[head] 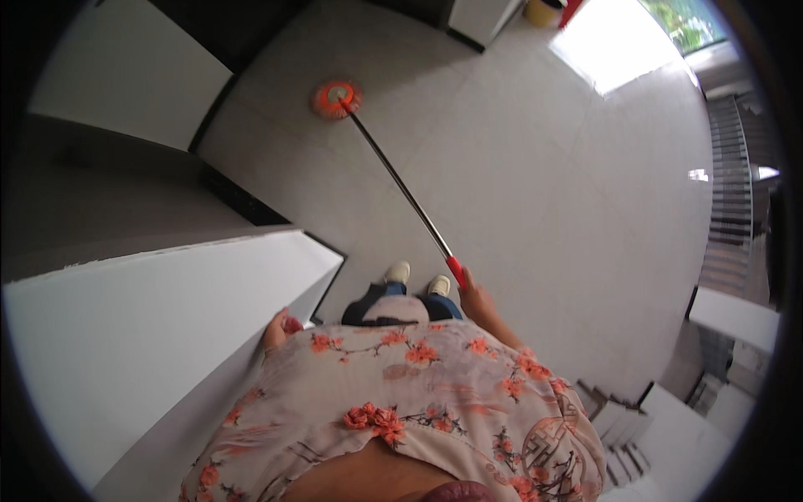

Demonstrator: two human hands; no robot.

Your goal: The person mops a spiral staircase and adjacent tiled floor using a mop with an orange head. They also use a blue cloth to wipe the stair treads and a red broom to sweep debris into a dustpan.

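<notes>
My right hand (478, 302) is wrapped around the red grip (456, 270) of a mop. The mop's metal pole (401, 183) slants away up and to the left across the floor. At its far end, a round orange mop head (337, 99) with a fringe lies flat on the floor, slightly blurred. My left hand (275, 331) is by my side, close to a white wall end. Something reddish shows at its fingers, and I cannot tell whether it is a held thing or the fingertips.
Grey floor (564, 188) spreads ahead and to the right, with bright window light (602, 50) on it. White walls (157, 295) with dark skirting stand on the left. A yellow bucket (543, 12) is at the far edge. Stairs (618, 433) lie behind on the right, and a railing (729, 194) lines the right side.
</notes>
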